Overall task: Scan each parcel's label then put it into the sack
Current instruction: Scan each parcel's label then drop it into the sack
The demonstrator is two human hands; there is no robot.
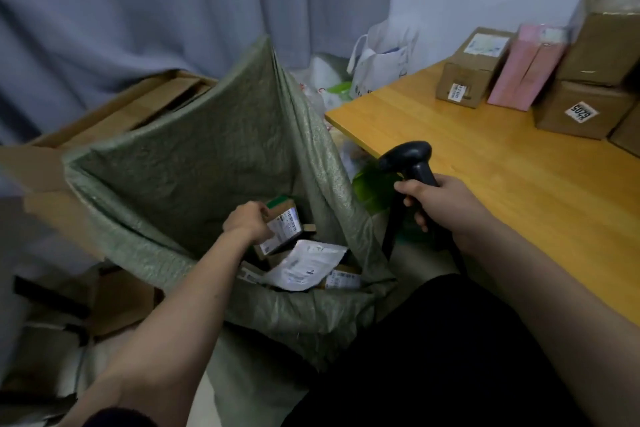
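A big green woven sack (194, 163) stands open on the floor left of the table. My left hand (247, 222) reaches down inside it and grips a small cardboard parcel (284, 225) with a white label and a green end. Below it in the sack lie a white flat mailer (304, 265) and other labelled parcels. My right hand (440, 201) holds a black barcode scanner (412, 163) by its handle, over the gap between sack and table; its cable hangs down.
A wooden table (502, 177) stands at the right. On its far end sit several cardboard boxes (471, 69) and a pink parcel (526, 69). Flattened cardboard (114, 121) lies behind the sack, with white bags (377, 62) by the wall and a grey curtain beyond.
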